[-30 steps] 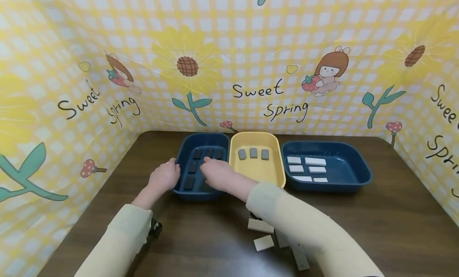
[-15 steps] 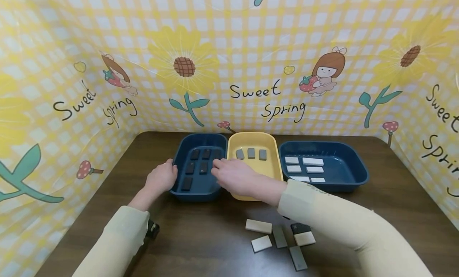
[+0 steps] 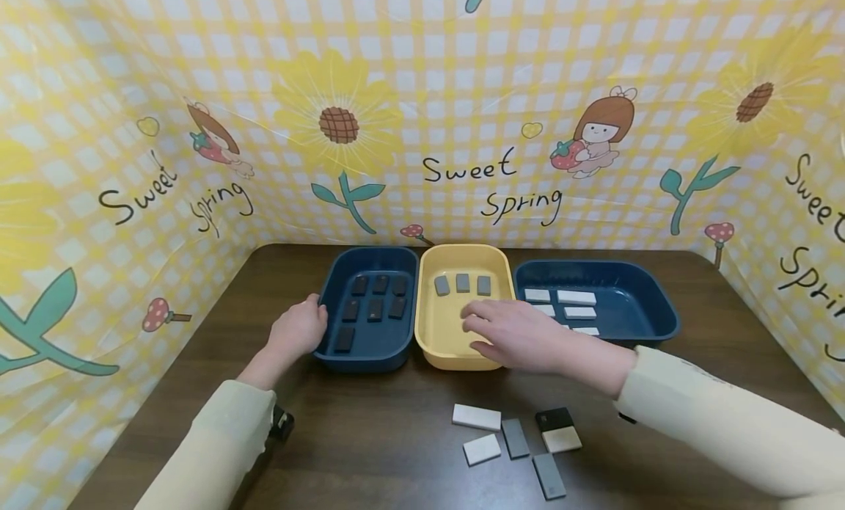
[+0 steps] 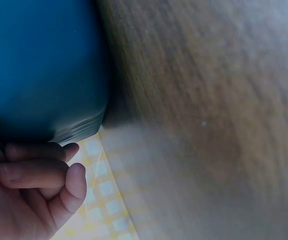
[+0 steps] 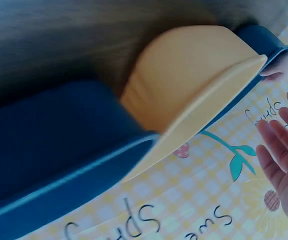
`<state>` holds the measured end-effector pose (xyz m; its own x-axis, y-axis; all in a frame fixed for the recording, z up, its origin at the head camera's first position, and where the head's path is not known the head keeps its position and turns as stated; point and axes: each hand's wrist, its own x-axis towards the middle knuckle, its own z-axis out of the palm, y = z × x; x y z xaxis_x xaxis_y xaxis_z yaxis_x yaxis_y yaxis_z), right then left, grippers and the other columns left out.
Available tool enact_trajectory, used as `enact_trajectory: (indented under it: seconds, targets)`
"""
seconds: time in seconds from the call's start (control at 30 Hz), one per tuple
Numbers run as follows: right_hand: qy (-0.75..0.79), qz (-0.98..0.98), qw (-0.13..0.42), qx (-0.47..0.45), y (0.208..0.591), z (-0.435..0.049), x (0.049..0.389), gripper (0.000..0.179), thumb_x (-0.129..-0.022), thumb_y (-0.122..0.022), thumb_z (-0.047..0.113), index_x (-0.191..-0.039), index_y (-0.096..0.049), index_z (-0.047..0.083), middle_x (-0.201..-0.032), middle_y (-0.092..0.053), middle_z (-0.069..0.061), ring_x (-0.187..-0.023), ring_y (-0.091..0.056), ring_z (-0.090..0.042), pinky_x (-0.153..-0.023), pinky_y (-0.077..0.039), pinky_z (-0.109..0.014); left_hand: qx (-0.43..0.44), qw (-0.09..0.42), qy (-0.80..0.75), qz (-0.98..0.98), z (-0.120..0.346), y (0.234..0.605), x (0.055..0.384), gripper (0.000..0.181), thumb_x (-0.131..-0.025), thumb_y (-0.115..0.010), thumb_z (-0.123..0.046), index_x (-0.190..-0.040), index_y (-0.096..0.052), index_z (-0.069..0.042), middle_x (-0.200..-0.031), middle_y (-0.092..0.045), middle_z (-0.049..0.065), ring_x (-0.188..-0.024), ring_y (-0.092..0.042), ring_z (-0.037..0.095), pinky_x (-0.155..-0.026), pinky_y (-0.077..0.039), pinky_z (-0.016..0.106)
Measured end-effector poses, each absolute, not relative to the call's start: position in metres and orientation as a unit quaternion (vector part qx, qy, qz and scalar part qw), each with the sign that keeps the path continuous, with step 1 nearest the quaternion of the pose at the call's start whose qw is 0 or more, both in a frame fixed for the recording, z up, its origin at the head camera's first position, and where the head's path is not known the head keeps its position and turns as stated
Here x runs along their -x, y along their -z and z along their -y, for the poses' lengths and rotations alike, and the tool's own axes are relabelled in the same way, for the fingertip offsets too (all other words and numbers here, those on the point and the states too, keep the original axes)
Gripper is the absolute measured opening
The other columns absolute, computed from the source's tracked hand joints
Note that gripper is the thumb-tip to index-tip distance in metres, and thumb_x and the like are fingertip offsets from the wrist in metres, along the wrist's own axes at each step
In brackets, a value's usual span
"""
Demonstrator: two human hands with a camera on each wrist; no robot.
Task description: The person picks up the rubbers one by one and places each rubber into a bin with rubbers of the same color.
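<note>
At the left rim of the left blue tray [image 3: 366, 363], my left hand [image 3: 298, 328] grips the edge with curled fingers; in the left wrist view those fingers [image 4: 39, 172] bend beside the tray's outer wall, and the thumb cannot be made out. Several black blocks [image 3: 375, 310] lie in rows inside this tray. My right hand [image 3: 518, 334] hovers over the front right of the yellow tray [image 3: 436, 352], with nothing in it. The right wrist view shows its fingers [image 5: 274, 145] loosely spread. Three grey blocks [image 3: 463, 283] line the back of the yellow tray.
A wider blue tray [image 3: 643, 323] with several white blocks [image 3: 576, 297] stands at the right, partly behind my right hand. Near the front lie two white blocks [image 3: 477, 417], two grey blocks [image 3: 515, 438], a black block [image 3: 553, 419] and a cream one [image 3: 562, 440]. A patterned cloth rises behind.
My right hand has let go of a black block in the left tray and moved right, over the yellow tray, its fingers spreading. My left hand has stayed at the rim.
</note>
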<state>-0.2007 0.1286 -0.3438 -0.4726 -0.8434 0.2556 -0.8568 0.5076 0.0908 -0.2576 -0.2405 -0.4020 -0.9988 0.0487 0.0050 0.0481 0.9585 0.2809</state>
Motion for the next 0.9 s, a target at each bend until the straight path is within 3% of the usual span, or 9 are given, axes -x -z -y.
enact_trajectory:
  seconds: [0.17,0.47,0.67,0.9]
  targets:
    - [-0.027,0.839,0.120,-0.530,0.356,-0.146,0.186,0.023,-0.088,-0.073,0.021,-0.108,-0.066,0.012,-0.113,-0.063,-0.004,-0.095,-0.061,-0.017,-0.082,-0.052,-0.033,-0.024,0.000,-0.143,-0.989,0.242,0.404,0.257,0.044,-0.103,-0.037,-0.019,-0.131,-0.043,0.015,-0.111,-0.059,0.034,-0.087,-0.062,0.041,-0.073,-0.051,0.056]
    - [0.065,0.760,0.145,-0.630,0.381,-0.140,0.165,0.019,-0.090,-0.070,0.020,-0.107,-0.066,0.014,-0.106,-0.063,0.001,-0.091,-0.057,-0.012,-0.078,-0.050,-0.024,-0.017,0.007,-0.152,-0.988,0.243,0.407,0.256,0.044,-0.104,-0.036,-0.020,-0.130,-0.044,0.014,-0.110,-0.060,0.033,-0.086,-0.062,0.040,-0.073,-0.051,0.055]
    - [0.073,0.770,0.107,-0.625,0.392,-0.129,0.158,0.014,-0.091,-0.068,0.025,-0.102,-0.064,0.016,-0.087,-0.055,0.007,-0.078,-0.050,-0.008,-0.065,-0.043,-0.019,-0.017,0.005,-0.151,-0.988,0.242,0.403,0.257,0.045,-0.104,-0.036,-0.020,-0.133,-0.042,0.015,-0.115,-0.058,0.035,-0.091,-0.062,0.043,-0.076,-0.050,0.057]
    - [0.065,0.811,0.049,-0.580,0.405,-0.121,0.157,0.020,-0.092,-0.068,0.029,-0.107,-0.065,0.017,-0.093,-0.059,0.006,-0.079,-0.052,-0.006,-0.065,-0.045,-0.017,-0.014,0.010,-0.148,-0.989,0.241,0.402,0.258,0.046,-0.104,-0.035,-0.020,-0.133,-0.042,0.014,-0.117,-0.057,0.034,-0.093,-0.062,0.043,-0.077,-0.050,0.056]
